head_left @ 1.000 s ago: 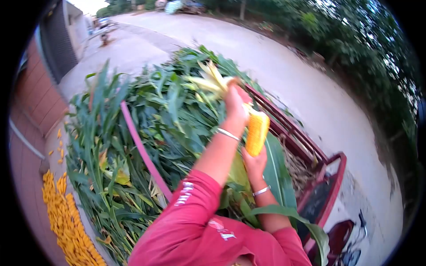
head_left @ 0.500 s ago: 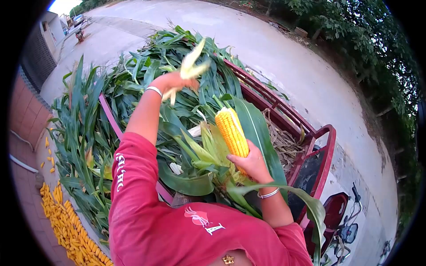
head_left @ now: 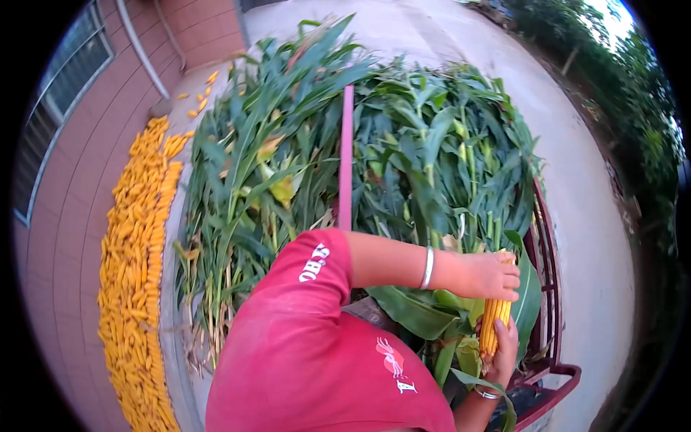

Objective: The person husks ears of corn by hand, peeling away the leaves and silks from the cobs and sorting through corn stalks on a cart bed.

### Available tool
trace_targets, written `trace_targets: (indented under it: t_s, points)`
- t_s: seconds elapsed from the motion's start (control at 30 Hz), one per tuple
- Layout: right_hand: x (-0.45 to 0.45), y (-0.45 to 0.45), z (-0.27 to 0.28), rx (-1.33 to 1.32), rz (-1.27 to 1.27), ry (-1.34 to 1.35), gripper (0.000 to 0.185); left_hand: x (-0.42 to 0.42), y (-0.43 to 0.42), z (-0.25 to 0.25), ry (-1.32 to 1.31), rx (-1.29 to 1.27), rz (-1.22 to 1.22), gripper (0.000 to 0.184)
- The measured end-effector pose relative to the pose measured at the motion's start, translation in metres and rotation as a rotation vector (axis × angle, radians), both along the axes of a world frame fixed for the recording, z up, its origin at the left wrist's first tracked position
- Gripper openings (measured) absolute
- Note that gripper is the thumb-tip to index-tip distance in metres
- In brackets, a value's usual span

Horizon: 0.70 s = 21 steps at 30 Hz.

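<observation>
Taking the pink bar (head_left: 346, 158) as the landmark, the corn ear (head_left: 496, 322) is to its right and nearer the person, over the leafy corn stalks (head_left: 432, 147). Both grips are closed on it: the left grip (head_left: 488, 276) wraps round the upper end, its fingers folded across the kernels, while the right grip (head_left: 506, 347) clasps the lower end. Yellow kernels show bare between them, so the step in hand looks like clearing the last silk or husk, or breaking off the stem; with both ends largely covered, I cannot tell which. The next move seems to call for one grip bracing the ear while the other pulls or twists. Well left of the bar, past more stalks, lies a heap of husked ears (head_left: 137, 281); well right of it runs a red rail (head_left: 553, 273).
</observation>
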State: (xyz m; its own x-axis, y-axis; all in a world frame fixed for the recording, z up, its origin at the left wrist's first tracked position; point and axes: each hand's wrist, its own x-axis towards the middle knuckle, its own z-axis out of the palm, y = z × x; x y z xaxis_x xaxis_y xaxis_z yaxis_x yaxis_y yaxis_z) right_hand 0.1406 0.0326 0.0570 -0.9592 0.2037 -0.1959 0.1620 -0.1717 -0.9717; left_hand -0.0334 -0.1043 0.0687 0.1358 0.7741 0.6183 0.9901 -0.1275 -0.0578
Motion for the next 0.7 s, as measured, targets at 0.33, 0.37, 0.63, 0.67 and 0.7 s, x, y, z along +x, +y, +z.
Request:
trace_targets:
  t_s: [0.33,0.37,0.63,0.67,0.7]
  points:
    - [0.032,0.021,-0.029,0.061,-0.231,0.022,0.043,-0.100,-0.294,0.035,-0.820,0.466,0.851,0.044]
    - [0.040,0.021,-0.032,-0.002,-0.190,-0.010,0.034,-0.119,-0.358,0.040,-1.034,1.004,0.685,0.051]
    - [0.097,-0.016,-0.044,0.482,-0.251,-0.150,0.032,-0.091,-0.433,-0.035,-1.629,1.357,0.597,0.034]
    - [0.108,-0.020,-0.045,0.481,-0.282,-0.171,0.032,-0.084,-0.394,-0.057,-1.753,1.155,0.577,0.033]
    - [0.123,-0.025,-0.046,0.392,-0.299,-0.166,0.035,-0.070,-0.349,-0.082,-1.857,0.833,0.557,0.031]
